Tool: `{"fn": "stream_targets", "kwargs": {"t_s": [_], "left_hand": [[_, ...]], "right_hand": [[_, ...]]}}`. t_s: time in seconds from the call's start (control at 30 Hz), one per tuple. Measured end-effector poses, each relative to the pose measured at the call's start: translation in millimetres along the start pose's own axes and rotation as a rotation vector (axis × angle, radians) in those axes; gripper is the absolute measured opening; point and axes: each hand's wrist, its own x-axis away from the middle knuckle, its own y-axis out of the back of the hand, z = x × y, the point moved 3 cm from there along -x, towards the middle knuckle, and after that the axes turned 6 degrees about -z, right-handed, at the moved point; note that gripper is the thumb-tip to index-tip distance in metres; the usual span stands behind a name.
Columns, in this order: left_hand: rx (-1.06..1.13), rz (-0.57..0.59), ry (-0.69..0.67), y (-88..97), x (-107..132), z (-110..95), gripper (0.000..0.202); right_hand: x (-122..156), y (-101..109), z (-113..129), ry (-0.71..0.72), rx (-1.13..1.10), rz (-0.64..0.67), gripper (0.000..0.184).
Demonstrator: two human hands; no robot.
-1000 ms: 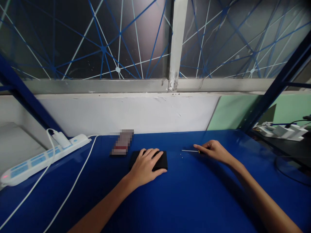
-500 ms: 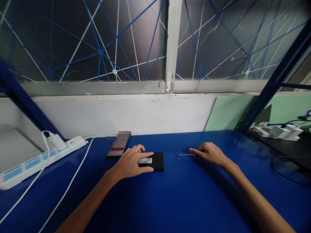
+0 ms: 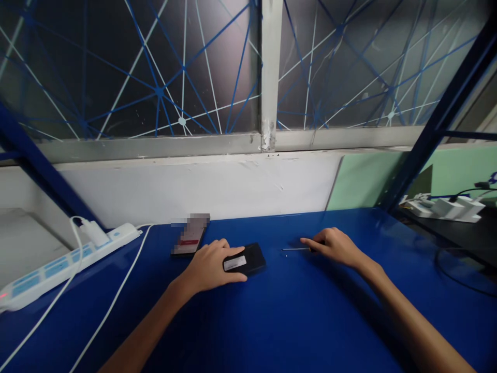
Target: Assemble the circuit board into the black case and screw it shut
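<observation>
My left hand [image 3: 213,265] grips a flat black box [image 3: 254,257] with a white label [image 3: 235,263], thumb along the near edge and fingers over the far one. The box sits slightly turned on the blue table, its left end hidden under the hand. To the right, my right hand [image 3: 336,247] is closed round the handle of a thin screwdriver [image 3: 295,249]. The shaft points left towards the box, with a gap between tip and box. A tiny bright speck [image 3: 286,255] lies just below the tip, too small to name.
Behind my left hand lies a phone [image 3: 191,235] with its screen lit. A white power strip [image 3: 66,267] with a plug and white cables [image 3: 116,295] runs along the left. White adapters [image 3: 446,208] stand on a black surface at the right. A wall [image 3: 217,191] borders the blue table [image 3: 272,321].
My left hand has turned the black box, so its right end now angles up and away. The right hand with the screwdriver has hardly moved. The view has shifted slightly.
</observation>
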Motion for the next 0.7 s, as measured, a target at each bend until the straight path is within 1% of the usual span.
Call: {"fn": "stream_targets", "kwargs": {"t_s": [0.07,0.17,0.23,0.3,0.37,0.47,0.53,0.57,0.6,0.67,0.7], "left_hand": [[-0.048,-0.034,0.065,-0.4,1.3,-7.7,0.071],[-0.141,-0.093,0.073,-2.8,5.0,-23.6,0.073],[-0.166,-0.124,0.063,-5.3,7.4,-33.9,0.072],[-0.184,-0.173,0.050,-7.4,8.7,-41.8,0.063],[-0.166,-0.234,0.005,-9.4,8.3,-46.8,0.058],[-0.113,-0.358,-0.049,-10.8,6.1,-46.1,0.050],[-0.057,-0.406,-0.123,-11.7,5.0,-43.3,0.035],[-0.023,-0.397,-0.179,-12.6,4.8,-42.3,0.031],[0.011,-0.366,-0.230,-13.6,4.8,-41.4,0.031],[0.074,-0.262,-0.287,-16.1,5.5,-39.5,0.037],[0.099,-0.209,-0.294,-17.1,6.0,-38.7,0.039]], "right_hand": [[0.1,-1.1,-1.1,-0.003,-0.001,0.015,0.064],[0.3,-1.6,-2.0,-0.012,-0.006,0.014,0.066],[0.3,-1.4,-1.7,-0.013,-0.016,0.005,0.066],[0.4,-1.6,-1.0,-0.016,-0.037,0.007,0.066],[0.5,-2.1,-0.2,-0.019,-0.060,0.018,0.066],[1.0,-2.5,0.7,-0.025,-0.084,0.022,0.067],[1.4,-2.5,1.3,-0.022,-0.090,0.017,0.068],[1.6,-2.4,1.5,-0.017,-0.090,0.014,0.068],[1.6,-2.3,1.9,-0.010,-0.088,0.011,0.068],[1.6,-2.2,2.7,0.002,-0.088,0.010,0.068],[1.5,-2.1,3.1,0.004,-0.089,0.011,0.068]]}}
